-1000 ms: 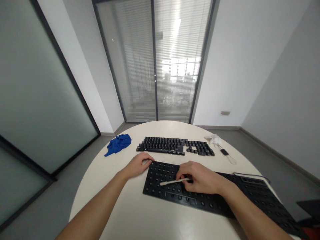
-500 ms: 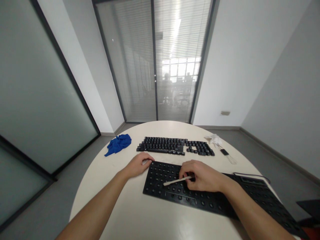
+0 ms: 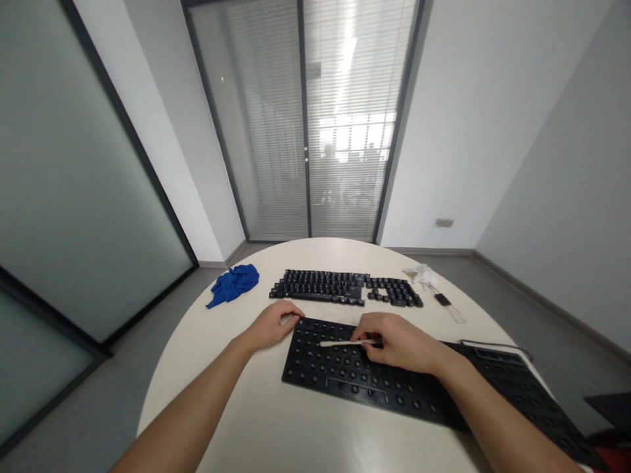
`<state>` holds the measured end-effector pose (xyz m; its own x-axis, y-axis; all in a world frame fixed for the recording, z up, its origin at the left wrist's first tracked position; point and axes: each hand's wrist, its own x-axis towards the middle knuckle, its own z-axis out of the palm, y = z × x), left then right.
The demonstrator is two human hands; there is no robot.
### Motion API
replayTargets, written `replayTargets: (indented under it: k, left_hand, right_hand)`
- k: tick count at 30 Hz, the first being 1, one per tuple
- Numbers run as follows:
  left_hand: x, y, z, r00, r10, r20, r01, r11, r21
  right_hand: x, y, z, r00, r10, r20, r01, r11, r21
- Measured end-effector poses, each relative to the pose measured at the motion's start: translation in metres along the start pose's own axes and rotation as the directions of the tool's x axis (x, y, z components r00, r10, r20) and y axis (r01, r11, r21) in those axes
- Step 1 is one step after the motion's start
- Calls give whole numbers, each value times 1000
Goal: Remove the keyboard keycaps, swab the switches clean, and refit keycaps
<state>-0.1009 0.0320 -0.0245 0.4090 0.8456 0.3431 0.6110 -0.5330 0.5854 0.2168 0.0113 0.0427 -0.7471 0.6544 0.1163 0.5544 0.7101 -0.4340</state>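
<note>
A black keyboard base point(image 3: 340, 376) with its keycaps off lies slanted across the table, rows of round key posts showing. At its far left corner my left hand point(image 3: 271, 323) rests on the table, thumb and fingers closing on that corner. Between the fingers of my right hand point(image 3: 392, 338) is a long pale cotton swab point(image 3: 338, 343), its tip pointing left over the upper key rows. Whether the tip touches the base I cannot tell. My right forearm hides part of the base's middle.
Black keycaps point(image 3: 320, 287) are laid out in keyboard order farther back, with a number-pad group point(image 3: 397, 291) to their right. A blue cloth point(image 3: 234, 284) lies at the left. A white crumpled wipe point(image 3: 421, 274) and a wire keycap puller point(image 3: 444, 300) lie at the right.
My right hand has shifted slightly away from me, carrying the swab tip from the lower-middle key rows to a higher row. The left hand and the keyboard base have stayed put.
</note>
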Motion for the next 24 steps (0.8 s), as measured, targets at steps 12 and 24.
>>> replayTargets:
  k: [12, 24]
  left_hand:
    - [1, 2, 0, 1000, -3, -2, 3, 1000, -14]
    - [0, 2, 0, 1000, -7, 4, 7, 1000, -9]
  right_hand:
    - [0, 6, 0, 998, 32, -58, -35, 998, -54]
    - [0, 10, 2, 993, 88, -81, -93, 994, -58]
